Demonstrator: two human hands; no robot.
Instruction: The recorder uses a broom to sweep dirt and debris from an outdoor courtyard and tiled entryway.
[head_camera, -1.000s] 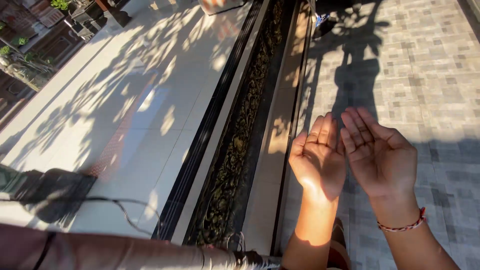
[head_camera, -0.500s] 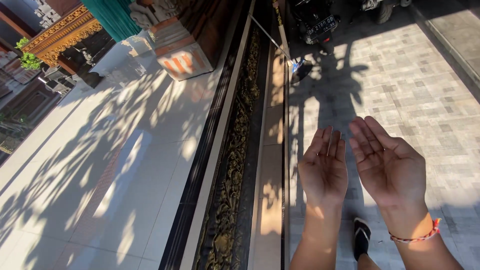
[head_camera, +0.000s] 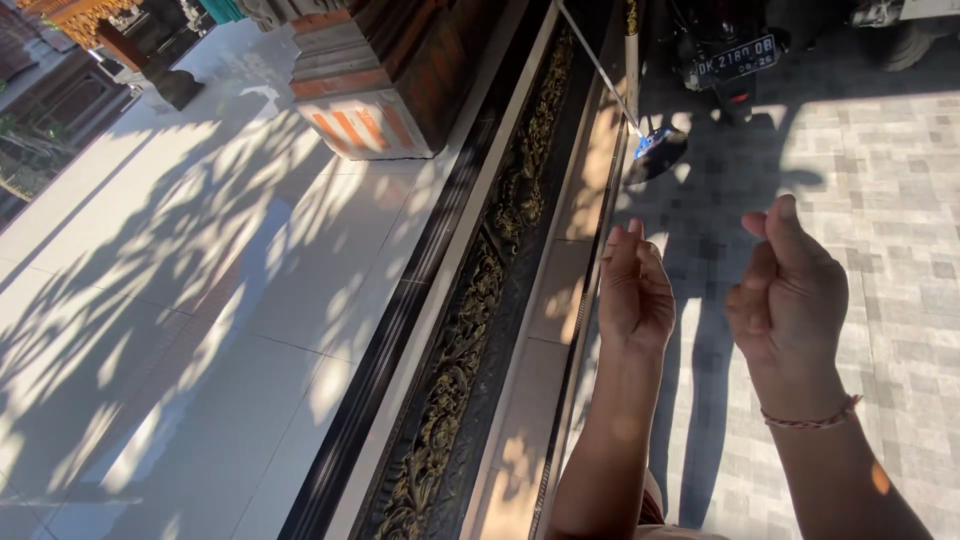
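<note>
Both hands are raised in the lower right of the frame, over the grey paving (head_camera: 880, 200), and neither has hold of anything. The left hand (head_camera: 634, 290) has its fingers curled in to a loose fist; the right hand (head_camera: 790, 290), with a red-and-white string bracelet (head_camera: 810, 418) at the wrist, is curled too, thumb up. To close them well, I judge the fingers should fold evenly and stay apart from each other. Nearest them, just left, runs the dark carved border (head_camera: 470, 330) beside the white tiled floor (head_camera: 180, 300). The palms face away, so any small thing inside is hidden; the scooter (head_camera: 725, 50) at the top is cut off.
</note>
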